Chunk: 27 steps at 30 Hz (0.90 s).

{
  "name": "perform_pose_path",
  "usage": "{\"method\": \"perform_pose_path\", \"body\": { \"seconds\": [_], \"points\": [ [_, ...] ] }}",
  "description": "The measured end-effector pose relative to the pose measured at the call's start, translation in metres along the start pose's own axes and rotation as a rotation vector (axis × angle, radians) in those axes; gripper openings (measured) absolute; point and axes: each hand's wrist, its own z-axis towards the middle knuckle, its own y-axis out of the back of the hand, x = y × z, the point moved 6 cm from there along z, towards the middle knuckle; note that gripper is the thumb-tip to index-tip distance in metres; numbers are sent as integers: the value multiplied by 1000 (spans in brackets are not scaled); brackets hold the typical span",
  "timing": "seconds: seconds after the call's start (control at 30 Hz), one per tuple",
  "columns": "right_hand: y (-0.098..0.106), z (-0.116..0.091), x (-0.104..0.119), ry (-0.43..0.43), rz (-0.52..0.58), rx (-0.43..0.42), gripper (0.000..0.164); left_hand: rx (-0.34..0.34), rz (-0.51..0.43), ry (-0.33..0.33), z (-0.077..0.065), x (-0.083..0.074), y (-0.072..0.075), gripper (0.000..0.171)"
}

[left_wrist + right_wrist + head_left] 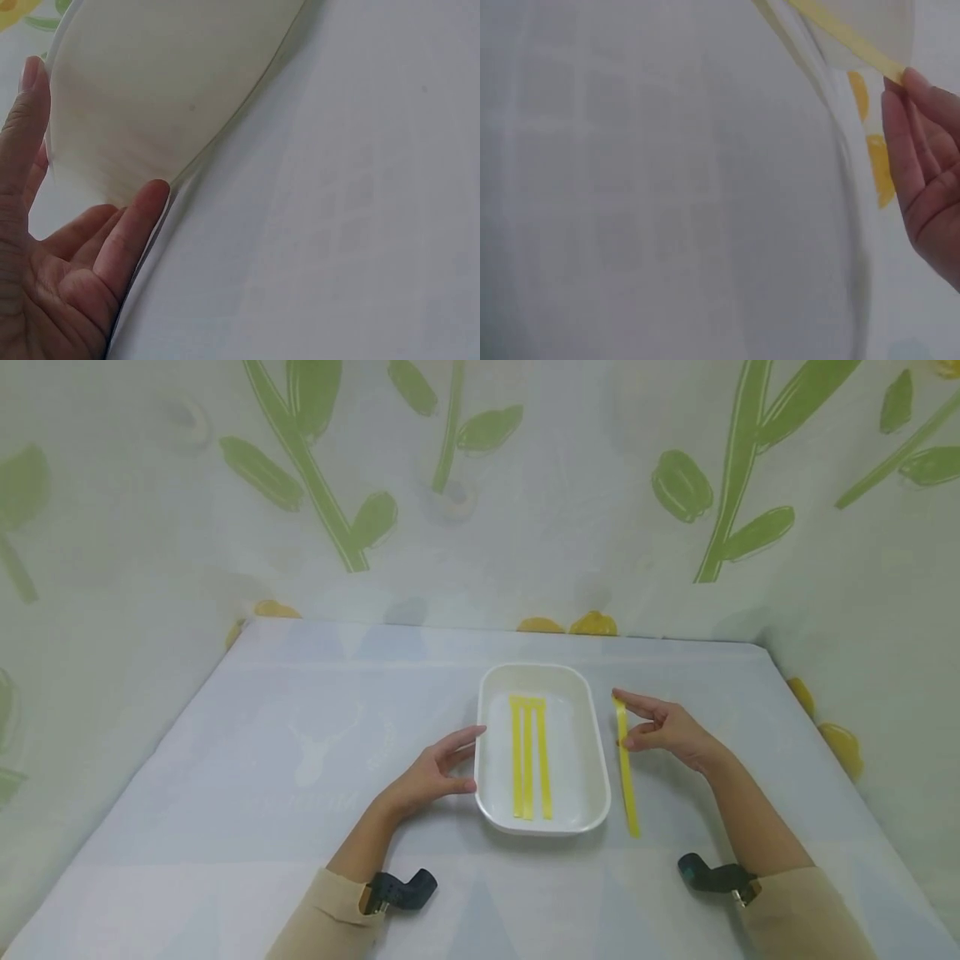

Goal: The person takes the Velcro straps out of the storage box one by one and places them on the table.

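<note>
A white rectangular tray [576, 760] with rounded corners stands on the table. Inside it, three flat yellow strips [528, 768] lie lengthwise, side by side, with their far ends close together. My left hand [429, 775] rests against the tray's left side, fingers and thumb spread along the wall; the left wrist view shows the fingertips at the tray's outer wall [172, 90]. To the right of the tray, my right hand [675, 733] holds another yellow strip [629, 793] near its far end. That strip [847, 37] runs away from the fingertips in the right wrist view.
A pale patterned cloth [315, 810] covers the table. Behind it and at the sides hangs a light backdrop [555, 493] with green stems and yellow flowers. Dark wrist devices [405, 890] sit at both beige sleeves [322, 922].
</note>
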Motion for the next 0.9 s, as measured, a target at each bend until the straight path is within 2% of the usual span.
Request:
{"method": "perform_pose_path", "body": {
  "seconds": [0.17,0.47,0.77,0.9],
  "points": [
    [-1,5,-9,23,21,-40,76,1,6,5,0,-1,1,82],
    [-7,5,-16,84,-82,-117,74,17,-11,-33,-1,-2,1,80],
    [-12,7,-18,51,-294,-169,74,1,46,-17,-2,-1,2,79],
    [-11,9,-18,21,-346,-174,73,-2,50,-7,-2,-2,2,79]
  ]
}}
